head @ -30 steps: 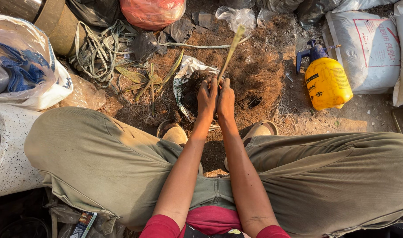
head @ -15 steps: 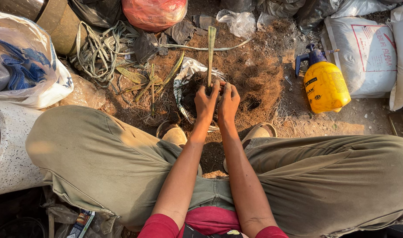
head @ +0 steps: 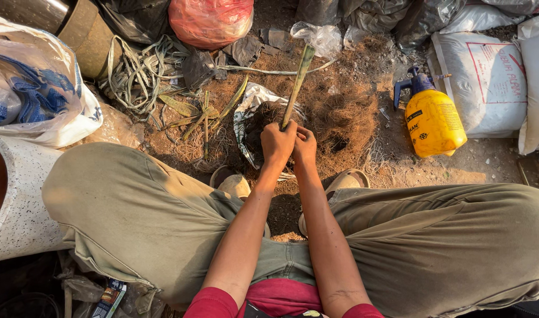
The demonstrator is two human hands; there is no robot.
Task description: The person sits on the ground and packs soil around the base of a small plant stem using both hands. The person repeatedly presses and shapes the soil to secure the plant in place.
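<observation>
I squat over a small plastic grow bag filled with dark soil, set on a heap of brown coconut fibre. A thin green plant stem stands in the bag and leans up to the right. My left hand is closed around the base of the stem. My right hand sits right beside it with fingers curled, pressing at the stem's base and the soil. The bag's lower part is hidden behind both hands.
A yellow spray bottle with a blue top stands at the right, beside white sacks. A red plastic bag, tangled green straps, a white bag with blue contents and a speckled white pot lie left.
The stem has swung from leaning right to upright and back to a rightward lean. Both hands have stayed together at its base over the bag.
</observation>
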